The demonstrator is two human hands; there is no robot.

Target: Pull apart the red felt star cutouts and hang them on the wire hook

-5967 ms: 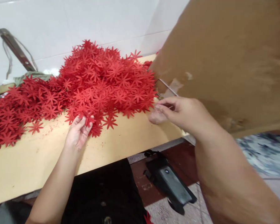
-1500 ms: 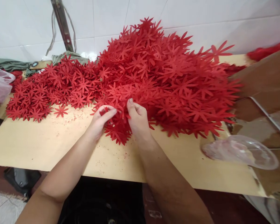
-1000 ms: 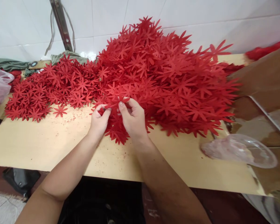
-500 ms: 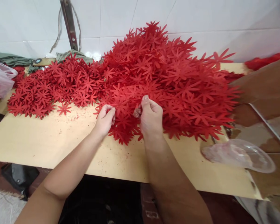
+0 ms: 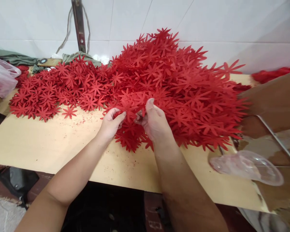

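Both bare hands are working at the near edge of a large heap of red star-shaped flower cut-outs (image 5: 174, 83) that is lying on a pale yellow-brown board tabletop (image 5: 38, 145). The left hand (image 5: 110, 124) is pinching the cut-outs at the heap's front edge, thumb and fingertips closing on a red petal, while the right hand (image 5: 154, 120) is curling its fingers around a small bunch of the same pieces just beside it, thumb pointing up over them (how many pieces each hand is gripping cannot be told). The heap is rising highest towards the white tiled wall (image 5: 207, 22) and thinning out to the left into a flatter spread. A single loose red cut-out (image 5: 69, 112) is lying apart on the board, near the flat spread. To the right, a clear plastic bag (image 5: 248, 164) is resting on the tabletop, near a brown cardboard sheet (image 5: 275, 96). A thin translucent plastic bag (image 5: 2, 77) is sitting at the far left.
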